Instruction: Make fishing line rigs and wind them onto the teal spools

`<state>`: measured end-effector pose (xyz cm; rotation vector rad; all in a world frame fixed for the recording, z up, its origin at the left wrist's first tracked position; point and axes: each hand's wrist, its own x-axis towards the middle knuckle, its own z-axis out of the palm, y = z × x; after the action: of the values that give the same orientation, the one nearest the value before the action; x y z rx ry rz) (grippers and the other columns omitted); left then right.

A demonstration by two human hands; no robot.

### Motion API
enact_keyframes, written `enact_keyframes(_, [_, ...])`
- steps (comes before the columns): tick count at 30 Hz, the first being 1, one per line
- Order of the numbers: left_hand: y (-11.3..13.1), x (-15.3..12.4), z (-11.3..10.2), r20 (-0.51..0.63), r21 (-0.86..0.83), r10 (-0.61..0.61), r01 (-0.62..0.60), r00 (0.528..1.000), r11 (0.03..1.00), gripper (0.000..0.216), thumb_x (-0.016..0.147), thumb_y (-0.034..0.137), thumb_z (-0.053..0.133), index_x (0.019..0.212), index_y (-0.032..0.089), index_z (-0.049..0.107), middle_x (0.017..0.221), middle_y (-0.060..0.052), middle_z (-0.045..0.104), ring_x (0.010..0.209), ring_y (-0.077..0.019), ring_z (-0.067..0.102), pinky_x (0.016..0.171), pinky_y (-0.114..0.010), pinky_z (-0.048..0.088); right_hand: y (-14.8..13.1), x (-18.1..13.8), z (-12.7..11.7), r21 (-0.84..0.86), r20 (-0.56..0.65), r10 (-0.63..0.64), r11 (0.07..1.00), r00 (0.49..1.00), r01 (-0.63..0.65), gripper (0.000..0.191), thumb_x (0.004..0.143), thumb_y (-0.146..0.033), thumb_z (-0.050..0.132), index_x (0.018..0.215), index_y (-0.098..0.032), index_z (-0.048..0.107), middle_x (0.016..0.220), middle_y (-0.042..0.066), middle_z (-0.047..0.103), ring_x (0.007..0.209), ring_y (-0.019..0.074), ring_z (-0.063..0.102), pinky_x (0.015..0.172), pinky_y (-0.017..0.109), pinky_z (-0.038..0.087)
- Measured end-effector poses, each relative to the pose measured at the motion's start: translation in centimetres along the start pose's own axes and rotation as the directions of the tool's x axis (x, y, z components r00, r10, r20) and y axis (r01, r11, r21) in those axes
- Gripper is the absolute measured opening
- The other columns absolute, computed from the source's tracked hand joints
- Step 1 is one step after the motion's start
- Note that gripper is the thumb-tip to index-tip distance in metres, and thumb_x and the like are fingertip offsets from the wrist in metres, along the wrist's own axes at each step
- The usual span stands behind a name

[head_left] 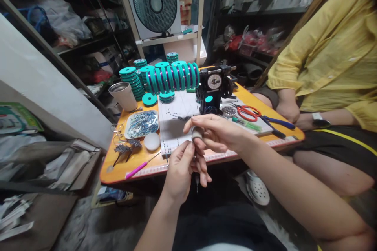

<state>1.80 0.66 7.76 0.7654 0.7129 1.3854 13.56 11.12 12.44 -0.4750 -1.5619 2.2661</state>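
My two hands meet just in front of the near edge of a small orange table point(138, 162). My left hand point(184, 166) is closed, its fingers pinched on something small that I cannot make out. My right hand point(218, 131) curls above it, and one finger wears a beige tape wrap point(196, 133). A white ruled mat point(176, 121) lies on the table right behind my hands. A black winding machine with a dial point(214, 86) stands at the back of the mat.
Teal spools point(173, 76) are stacked at the table's back, beside a steel cup point(123, 95). A tray of small parts point(141, 123), a pink tool point(140, 166), red scissors point(247, 113) and blue pliers point(277, 122) lie around. A person in yellow point(330, 55) sits at right. Shelves and a fan point(154, 2) stand behind.
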Motion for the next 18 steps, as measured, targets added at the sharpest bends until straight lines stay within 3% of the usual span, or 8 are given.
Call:
enact_keyframes(2, [-0.4, -0.1, 0.1, -0.043, -0.031, 0.049, -0.05, 0.998, 0.998, 0.025, 0.091, 0.035, 0.052, 0.079, 0.014, 0.055, 0.051, 0.002, 0.059, 0.03, -0.0077, 0.05, 0.038, -0.019, 0.047, 0.6, 0.5, 0.3, 0.224, 0.011, 0.042, 0.974, 0.999, -0.043, 0.032, 0.094, -0.042, 0.045, 0.081, -0.015, 0.054, 0.056, 0.0, 0.061, 0.028, 0.0057, 0.044, 0.027, 0.012, 0.028])
enact_keyframes(5, [-0.7, -0.2, 0.4, -0.104, -0.076, 0.099, -0.107, 0.99, 0.991, 0.03, 0.089, 0.037, 0.053, 0.072, 0.013, 0.055, 0.046, 0.003, 0.057, 0.028, -0.0069, 0.049, 0.034, -0.015, 0.042, 1.2, 1.3, 1.0, 0.37, -0.041, 0.082, 0.927, 0.996, -0.061, 0.04, 0.094, -0.044, 0.043, 0.064, -0.017, 0.04, 0.047, -0.004, 0.051, 0.025, 0.0052, 0.039, 0.023, 0.012, 0.027])
enact_keyframes(10, [-0.6, -0.4, 0.3, -0.126, -0.13, 0.062, -0.079, 0.99, 0.988, 0.031, 0.086, 0.039, 0.058, 0.069, 0.013, 0.056, 0.043, 0.004, 0.055, 0.025, -0.0074, 0.048, 0.031, -0.014, 0.039, 1.5, 2.0, 1.7, 0.381, -0.116, 0.075, 0.924, 0.99, -0.026, 0.041, 0.09, -0.044, 0.05, 0.062, -0.018, 0.036, 0.043, -0.007, 0.045, 0.023, 0.0034, 0.032, 0.022, 0.012, 0.024])
enact_keyframes(18, [-0.6, -1.2, -0.2, -0.115, -0.14, -0.033, 0.016, 0.993, 0.99, 0.029, 0.088, 0.037, 0.055, 0.073, 0.012, 0.057, 0.047, 0.002, 0.06, 0.024, -0.0064, 0.046, 0.032, -0.016, 0.044, 1.9, 2.0, 1.7, 0.353, -0.137, 0.11, 0.934, 0.984, -0.055, 0.041, 0.09, -0.044, 0.05, 0.061, -0.018, 0.038, 0.044, -0.006, 0.045, 0.025, 0.003, 0.029, 0.022, 0.011, 0.022])
